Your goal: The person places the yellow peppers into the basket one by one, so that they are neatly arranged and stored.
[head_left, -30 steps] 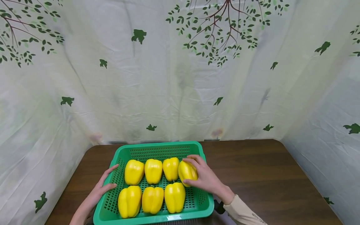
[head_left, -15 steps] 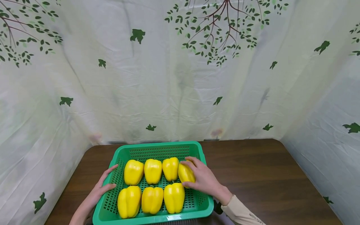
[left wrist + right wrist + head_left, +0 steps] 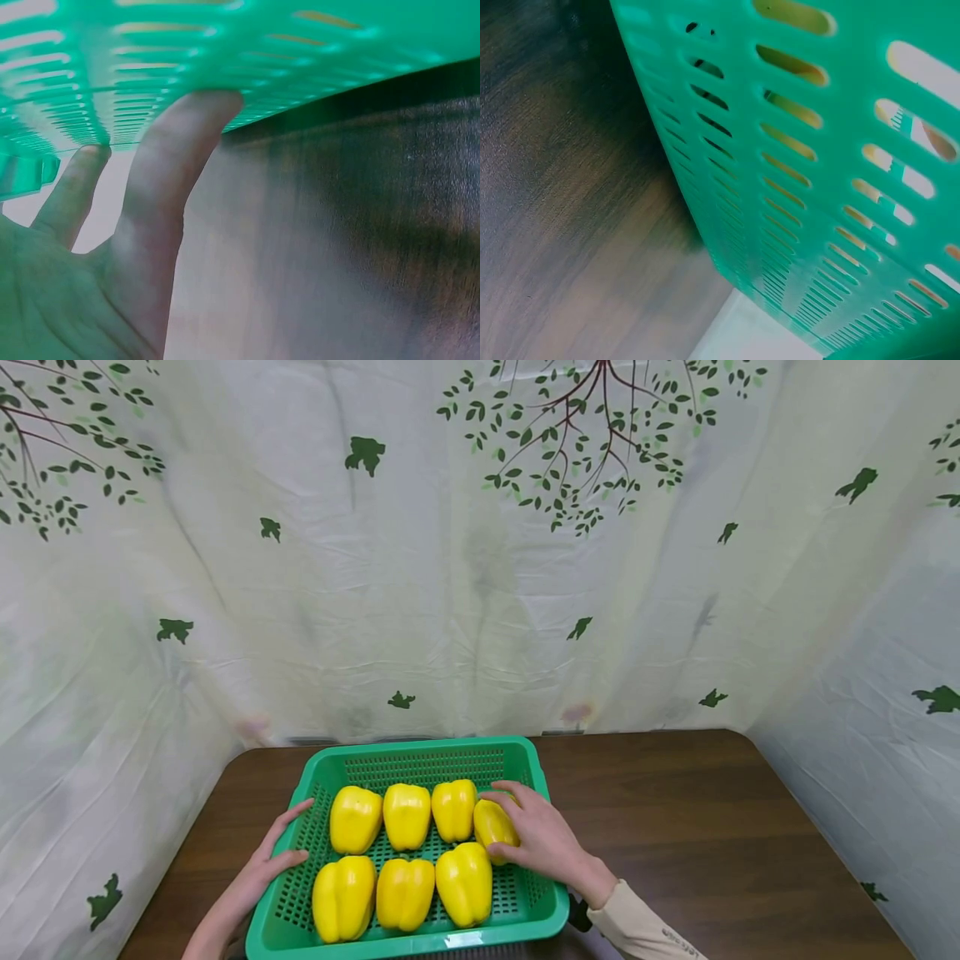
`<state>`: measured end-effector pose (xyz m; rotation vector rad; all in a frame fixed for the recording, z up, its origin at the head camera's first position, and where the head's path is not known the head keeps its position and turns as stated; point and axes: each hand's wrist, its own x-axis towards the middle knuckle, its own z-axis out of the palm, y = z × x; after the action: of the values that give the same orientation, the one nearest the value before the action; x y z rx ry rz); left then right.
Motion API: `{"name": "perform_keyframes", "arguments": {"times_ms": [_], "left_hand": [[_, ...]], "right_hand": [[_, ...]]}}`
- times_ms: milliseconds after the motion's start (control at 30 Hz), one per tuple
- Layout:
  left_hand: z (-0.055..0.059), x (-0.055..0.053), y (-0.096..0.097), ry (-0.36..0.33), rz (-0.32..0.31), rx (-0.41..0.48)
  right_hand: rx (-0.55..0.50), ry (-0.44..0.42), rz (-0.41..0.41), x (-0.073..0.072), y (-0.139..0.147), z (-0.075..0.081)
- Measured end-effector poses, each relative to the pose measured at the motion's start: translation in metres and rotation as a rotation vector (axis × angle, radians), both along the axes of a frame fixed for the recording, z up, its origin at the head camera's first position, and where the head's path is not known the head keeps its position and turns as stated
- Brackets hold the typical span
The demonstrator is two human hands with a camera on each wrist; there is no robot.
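Several yellow bell peppers lie in two rows in a green plastic basket (image 3: 420, 752). My right hand (image 3: 543, 839) reaches over the basket's right side, its fingers and thumb around the bell pepper (image 3: 491, 827) at the right end of the back row. Part of that bell pepper is hidden by the hand. Just in front of it is another bell pepper (image 3: 465, 885), slightly tilted. My left hand (image 3: 258, 868) rests at the basket's left side with fingers spread and fairly straight; the left wrist view shows its thumb (image 3: 161, 172) against the slotted wall. The right wrist view shows only the basket's outer wall (image 3: 735, 187).
The basket stands on a dark brown wooden table (image 3: 675, 827), near its left part. A pale curtain (image 3: 465, 610) printed with leaves and branches hangs behind and on both sides.
My right hand has shifted slightly left, and its bell pepper sits a little lower. The front-row bell pepper nearest that hand has tilted slightly. The left hand stays at the basket's side.
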<state>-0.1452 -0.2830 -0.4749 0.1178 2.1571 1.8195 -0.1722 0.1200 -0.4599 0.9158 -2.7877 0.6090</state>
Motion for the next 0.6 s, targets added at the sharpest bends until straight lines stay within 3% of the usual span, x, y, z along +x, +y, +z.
{"name": "perform_keyframes", "arguments": {"times_ms": [200,433,600], "left_hand": [[0.002,-0.003,-0.002,0.007,-0.011,-0.044],[0.005,-0.004,-0.007,0.075,-0.04,-0.163],[0.011,-0.002,-0.009,0.145,-0.064,-0.275]], "right_hand": [[-0.004,-0.011,0.004,-0.001,0.0,0.0],[-0.273,-0.149,0.01,0.0,0.007,0.006],[-0.38,-0.144,-0.01,0.002,0.016,0.013]]}}
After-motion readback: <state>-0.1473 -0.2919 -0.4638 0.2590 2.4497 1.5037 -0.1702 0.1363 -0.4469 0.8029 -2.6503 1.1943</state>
